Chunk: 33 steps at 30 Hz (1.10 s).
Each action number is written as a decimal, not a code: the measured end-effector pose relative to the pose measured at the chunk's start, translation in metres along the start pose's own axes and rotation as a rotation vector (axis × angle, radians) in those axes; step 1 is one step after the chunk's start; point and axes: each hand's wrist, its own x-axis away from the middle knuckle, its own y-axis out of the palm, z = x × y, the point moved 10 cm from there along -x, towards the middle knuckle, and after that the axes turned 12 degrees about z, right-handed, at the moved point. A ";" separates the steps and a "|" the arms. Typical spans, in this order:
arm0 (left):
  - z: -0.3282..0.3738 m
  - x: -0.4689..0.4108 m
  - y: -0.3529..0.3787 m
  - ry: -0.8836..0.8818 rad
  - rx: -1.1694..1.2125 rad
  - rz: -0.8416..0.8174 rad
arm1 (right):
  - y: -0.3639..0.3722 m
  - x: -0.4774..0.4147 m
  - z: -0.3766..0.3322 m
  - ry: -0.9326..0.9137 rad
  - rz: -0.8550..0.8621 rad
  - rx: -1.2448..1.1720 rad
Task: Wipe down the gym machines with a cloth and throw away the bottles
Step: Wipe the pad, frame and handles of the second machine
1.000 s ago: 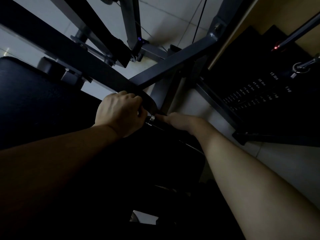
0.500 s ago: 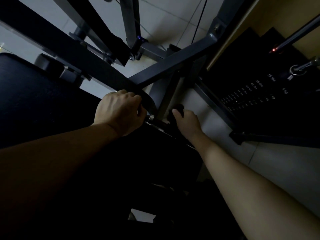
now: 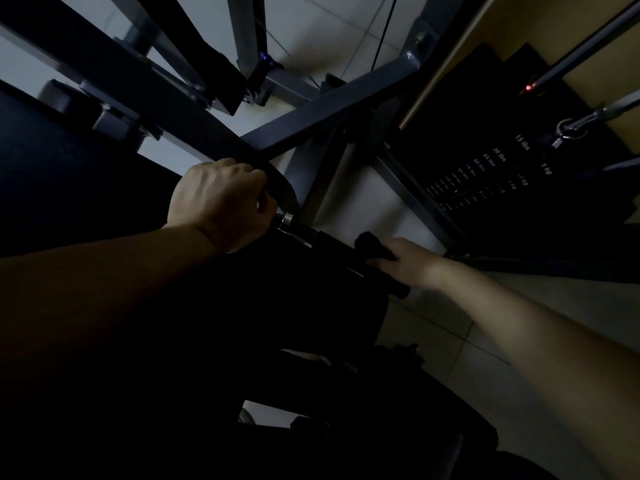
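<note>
The pad (image 3: 69, 174) fills the far left, dark and cut off by the edge. Next to it my left hand (image 3: 221, 202) is clenched in a fist where the bar (image 3: 325, 239) meets the frame, just beside the bright collar (image 3: 286, 220). My fingers curl out of sight, so I take it they grip the bar, though the contact itself is hidden.

Further right the cloth (image 3: 372, 248) is bunched on the bar, and my right hand (image 3: 410, 263) holds it there, fingers wrapped over it and down the far side.

I'd judge the cloth soft, limp and light. It will fold and slide unless I keep it pinched round the bar with fingers and thumb opposed. The bar looks stiff and fixed, so it should take pressure without giving.

The weight stack (image 3: 485, 181) stands at the right, its lower numbers too small to read.

Black cloth on black bar makes the cloth's edges hard to find. Everything below my arms is near-black, and I see no bottles.
</note>
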 end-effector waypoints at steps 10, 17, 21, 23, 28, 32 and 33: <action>-0.001 0.000 -0.001 -0.003 0.028 0.012 | -0.045 0.005 0.026 0.235 0.580 0.245; 0.000 0.000 0.001 0.007 0.006 -0.016 | 0.029 0.046 0.066 0.738 -0.039 -0.702; 0.000 0.000 -0.001 0.004 0.003 -0.003 | 0.031 0.052 0.079 0.816 -0.111 -0.515; 0.001 -0.001 0.000 0.010 0.014 -0.012 | 0.013 0.044 0.079 0.781 -0.056 -0.225; 0.001 0.000 -0.001 0.006 0.028 -0.031 | -0.029 0.021 0.073 0.577 0.032 0.419; 0.002 0.000 0.000 0.003 0.056 -0.047 | 0.024 0.058 0.080 0.831 -0.100 -0.597; 0.001 0.001 0.002 0.000 0.058 -0.053 | 0.031 0.058 0.072 0.836 -0.054 -0.881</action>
